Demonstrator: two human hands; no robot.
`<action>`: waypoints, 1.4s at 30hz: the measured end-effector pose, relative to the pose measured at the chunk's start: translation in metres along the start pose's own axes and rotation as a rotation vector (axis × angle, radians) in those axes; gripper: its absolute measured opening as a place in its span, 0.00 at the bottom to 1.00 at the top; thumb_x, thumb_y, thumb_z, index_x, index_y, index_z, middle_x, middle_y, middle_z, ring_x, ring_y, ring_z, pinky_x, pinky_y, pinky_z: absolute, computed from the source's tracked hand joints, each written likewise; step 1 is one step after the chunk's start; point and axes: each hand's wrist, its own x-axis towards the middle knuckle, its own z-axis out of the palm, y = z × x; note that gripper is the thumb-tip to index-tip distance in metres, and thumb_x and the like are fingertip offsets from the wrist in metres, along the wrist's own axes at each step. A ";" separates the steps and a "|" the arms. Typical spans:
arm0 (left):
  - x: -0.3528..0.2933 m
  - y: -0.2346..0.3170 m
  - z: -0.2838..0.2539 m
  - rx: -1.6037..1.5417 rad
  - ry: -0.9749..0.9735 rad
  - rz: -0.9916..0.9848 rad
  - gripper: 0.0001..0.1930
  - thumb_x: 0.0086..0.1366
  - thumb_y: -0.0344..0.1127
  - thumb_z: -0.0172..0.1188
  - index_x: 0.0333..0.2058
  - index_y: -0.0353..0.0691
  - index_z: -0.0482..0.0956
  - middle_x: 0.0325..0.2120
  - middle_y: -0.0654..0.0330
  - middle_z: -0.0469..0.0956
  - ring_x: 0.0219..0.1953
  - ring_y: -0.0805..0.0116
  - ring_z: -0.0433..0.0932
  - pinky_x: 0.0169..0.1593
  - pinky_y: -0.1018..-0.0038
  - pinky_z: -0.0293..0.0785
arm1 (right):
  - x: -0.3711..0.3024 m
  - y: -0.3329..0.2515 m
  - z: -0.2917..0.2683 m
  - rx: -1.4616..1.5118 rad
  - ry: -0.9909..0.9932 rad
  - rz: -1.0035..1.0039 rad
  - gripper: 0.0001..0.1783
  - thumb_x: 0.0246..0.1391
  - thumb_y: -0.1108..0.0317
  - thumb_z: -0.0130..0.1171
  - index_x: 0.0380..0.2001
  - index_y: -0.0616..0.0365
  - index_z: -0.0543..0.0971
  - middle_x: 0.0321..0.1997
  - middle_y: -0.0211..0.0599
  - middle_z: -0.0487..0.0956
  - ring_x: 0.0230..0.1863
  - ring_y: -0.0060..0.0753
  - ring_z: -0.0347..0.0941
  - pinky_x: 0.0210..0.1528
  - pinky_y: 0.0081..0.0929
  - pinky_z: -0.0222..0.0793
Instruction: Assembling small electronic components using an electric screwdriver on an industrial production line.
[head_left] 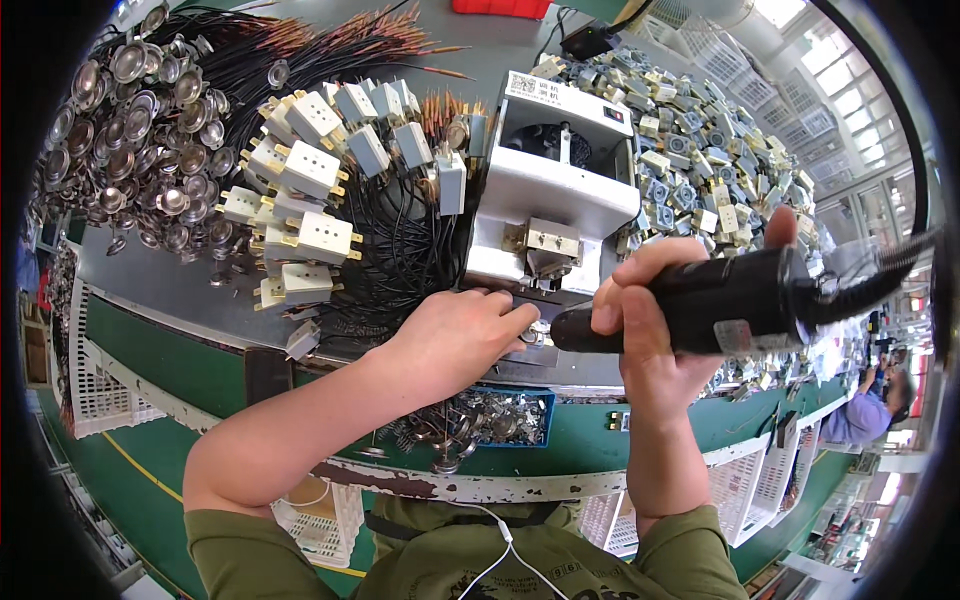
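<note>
My right hand is wrapped around a black electric screwdriver, held nearly level with its tip pointing left. A ribbed black cable leaves its back end. My left hand rests at the table's near edge, fingers bent and pressed together around a small metallic piece at the screwdriver's tip; the fingers mostly hide it. Just beyond both hands stands a white metal bench device with a small metal fixture on its front. Black wires run close beside my left hand.
Cream plug-like blocks with brass prongs are heaped left of the device, near metal discs. Small grey and cream blocks pile up on the right. A blue tray of small metal parts sits nearest me. Another person is far right.
</note>
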 end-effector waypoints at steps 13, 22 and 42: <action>0.001 0.001 0.000 -0.002 -0.009 0.011 0.12 0.66 0.42 0.61 0.42 0.42 0.73 0.31 0.57 0.78 0.37 0.56 0.81 0.37 0.61 0.79 | -0.002 0.006 0.000 0.060 0.005 0.072 0.53 0.61 0.82 0.56 0.74 0.42 0.33 0.41 0.44 0.74 0.27 0.28 0.73 0.31 0.24 0.74; -0.001 -0.001 0.003 0.031 0.016 0.040 0.13 0.65 0.43 0.61 0.43 0.43 0.74 0.32 0.59 0.76 0.37 0.58 0.80 0.37 0.62 0.78 | 0.003 0.001 -0.001 -0.189 -0.147 -0.034 0.57 0.58 0.84 0.56 0.75 0.41 0.30 0.42 0.47 0.77 0.24 0.25 0.73 0.32 0.23 0.75; -0.005 0.067 0.040 0.137 -0.188 0.313 0.03 0.57 0.37 0.59 0.29 0.46 0.77 0.24 0.65 0.75 0.31 0.67 0.74 0.38 0.70 0.66 | 0.029 -0.067 -0.013 0.057 0.120 0.018 0.22 0.67 0.56 0.53 0.53 0.62 0.66 0.24 0.31 0.69 0.22 0.19 0.61 0.26 0.18 0.59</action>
